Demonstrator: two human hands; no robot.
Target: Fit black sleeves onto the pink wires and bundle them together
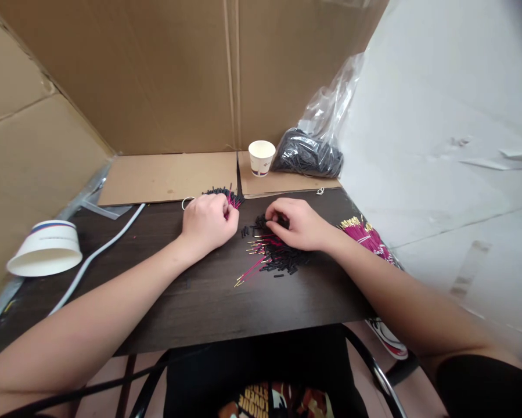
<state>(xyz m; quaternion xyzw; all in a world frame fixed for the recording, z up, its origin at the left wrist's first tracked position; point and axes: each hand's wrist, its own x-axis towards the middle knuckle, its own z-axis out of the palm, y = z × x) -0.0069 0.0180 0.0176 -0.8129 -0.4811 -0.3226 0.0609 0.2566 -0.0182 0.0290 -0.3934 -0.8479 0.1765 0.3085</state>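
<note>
Left hand point(208, 223) closed around a bundle of pink wires point(230, 197), tips fanning out beyond the knuckles. Right hand point(299, 223) curled, fingertips pinching into the pile of black sleeves point(278, 255) beneath it on the tabletop point(200, 302). Paper cup point(261, 157) stands beyond both hands.

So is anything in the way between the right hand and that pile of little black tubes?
Nothing visible is. The right hand already rests on the pile of black tubes, fingertips in it. The left hand sits apart, closed on a bundle of pink wires.
</note>
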